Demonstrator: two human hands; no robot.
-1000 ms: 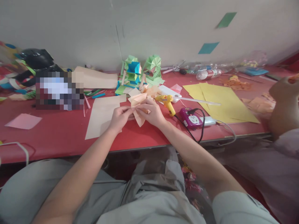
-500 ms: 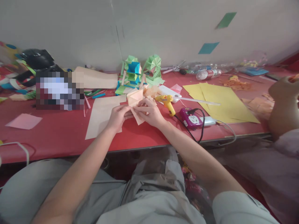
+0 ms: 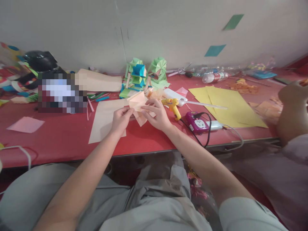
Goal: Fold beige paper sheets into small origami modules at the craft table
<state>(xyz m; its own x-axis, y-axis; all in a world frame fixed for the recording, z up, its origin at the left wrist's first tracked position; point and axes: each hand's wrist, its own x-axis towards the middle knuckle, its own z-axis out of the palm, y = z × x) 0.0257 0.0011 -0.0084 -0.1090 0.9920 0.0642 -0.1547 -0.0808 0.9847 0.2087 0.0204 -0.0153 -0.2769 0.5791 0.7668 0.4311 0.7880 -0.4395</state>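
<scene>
above the red table (image 3: 60, 141), between one tan sheet on the left and one yellow glue gun (image 3: 171, 105) on the right, one folded peach paper piece (image 3: 137, 102) is pinched by left hand (image 3: 120, 119) and right hand (image 3: 157, 116), fingers closed on it

**Folded paper turned and lifted between the hands**

Over the last second the folded peach paper piece (image 3: 138, 103) has been turned: its broad flap, which first lay low and pointed toward the table edge, now stands higher and faces up and left. The left hand (image 3: 121, 118) has shifted slightly left and opened its grip to pinch the flap's left edge with the fingertips. The right hand (image 3: 157, 116) has risen a little, its fingers now spread along the paper's right side.
</scene>
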